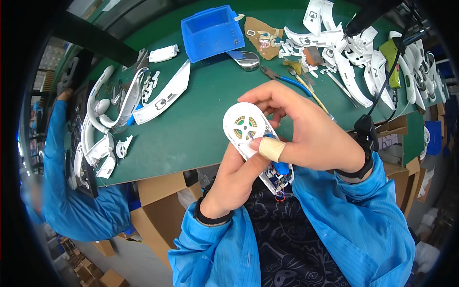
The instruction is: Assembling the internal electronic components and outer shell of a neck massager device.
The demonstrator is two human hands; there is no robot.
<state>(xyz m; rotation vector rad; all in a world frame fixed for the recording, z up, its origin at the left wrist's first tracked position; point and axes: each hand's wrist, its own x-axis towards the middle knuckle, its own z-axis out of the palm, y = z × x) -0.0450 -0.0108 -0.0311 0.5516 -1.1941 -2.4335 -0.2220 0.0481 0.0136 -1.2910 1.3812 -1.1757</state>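
Observation:
Above the table's front edge I hold a long white plastic housing (234, 118) with a round end, tilted, its open side toward me. A ring of copper-coloured contacts on green board shows behind a white spoked disc (245, 127). My left hand (232, 184) grips the housing from below, its thumb lying across the middle. My right hand (306, 126) is curled over its right side; tan tape (271, 149) wraps the thumb, whose tip presses beside the disc. Below the thumbs show a blue wrapped part (281, 168), a circuit board (278, 181) and thin red and blue wires.
On the green table (205, 95) stand a blue bin (210, 48), pliers (287, 81) and a brown scrap (263, 38). White shell parts lie left (162, 95) and right (351, 76); a green-handled tool (391, 60) hangs right. A co-worker's blue sleeve (57, 158) is at left.

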